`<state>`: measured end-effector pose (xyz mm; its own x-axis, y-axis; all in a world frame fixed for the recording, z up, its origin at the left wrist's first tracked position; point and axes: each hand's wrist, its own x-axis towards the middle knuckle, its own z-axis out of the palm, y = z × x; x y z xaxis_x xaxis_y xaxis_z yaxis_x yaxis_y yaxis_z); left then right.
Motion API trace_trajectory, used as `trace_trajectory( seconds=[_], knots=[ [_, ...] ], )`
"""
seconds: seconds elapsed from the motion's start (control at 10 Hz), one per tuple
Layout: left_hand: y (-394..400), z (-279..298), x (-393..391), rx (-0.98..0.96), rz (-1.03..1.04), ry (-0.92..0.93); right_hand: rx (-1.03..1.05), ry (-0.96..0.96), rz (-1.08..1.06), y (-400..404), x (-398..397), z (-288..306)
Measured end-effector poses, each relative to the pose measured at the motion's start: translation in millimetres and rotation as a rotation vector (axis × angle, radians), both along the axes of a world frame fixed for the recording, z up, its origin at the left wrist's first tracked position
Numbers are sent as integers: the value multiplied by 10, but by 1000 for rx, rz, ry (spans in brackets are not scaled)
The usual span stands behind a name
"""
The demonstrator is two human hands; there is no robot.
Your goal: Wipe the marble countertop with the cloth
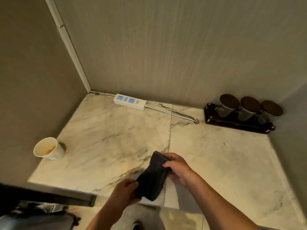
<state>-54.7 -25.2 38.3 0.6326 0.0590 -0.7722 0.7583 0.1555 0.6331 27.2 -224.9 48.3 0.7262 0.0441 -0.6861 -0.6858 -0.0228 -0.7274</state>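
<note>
**Countertop alcove: contents as they stand**

Item 1. Marble countertop: pale stone with grey veining, a seam running front to back near the middle, walled in on three sides.

Item 2. Cloth: dark, folded or bunched into a long strip, held above the front part of the counter near the seam. Whether its lower end touches the stone cannot be told.

Item 3. Left hand: fingers clenched on the near, lower end of the cloth.

Item 4. Right hand: fingers and thumb pinching the far, upper end of the cloth (both forearms are bare).

Item 5. Power strip: white body with blue socket faces, lying against the back wall near the left corner; its white cable runs rightward along the wall's foot. No brand mark legible.

Item 6. Paper cup: at the left edge beside the side wall, tilted toward the viewer, a brownish residue inside. Faint print on its side, too small to read.

Item 7. Three jars: clear-sided with dark round lids, standing in a row on a dark tray in the back right corner. No labels readable.

Nothing lies on the open middle of the stone between the cloth and these items.
</note>
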Motion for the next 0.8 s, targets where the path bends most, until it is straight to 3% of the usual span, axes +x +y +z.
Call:
trace_trajectory(
  seconds=[0.1, 0.3, 0.5, 0.8],
  knots=[
    [3, -94, 24, 98, -109, 25, -275, -117, 132, 208, 226, -105],
    [-3, -174, 9, 382, -335, -26, -612, -215, 291, 378, 298, -173],
    [51, -185, 50, 693, -629, -142, -687, -236, 321, 356, 273, -138],
    [64, 18, 177, 1047, -682, -287, -739, -371, 206, 51, 148, 148]
  ],
)
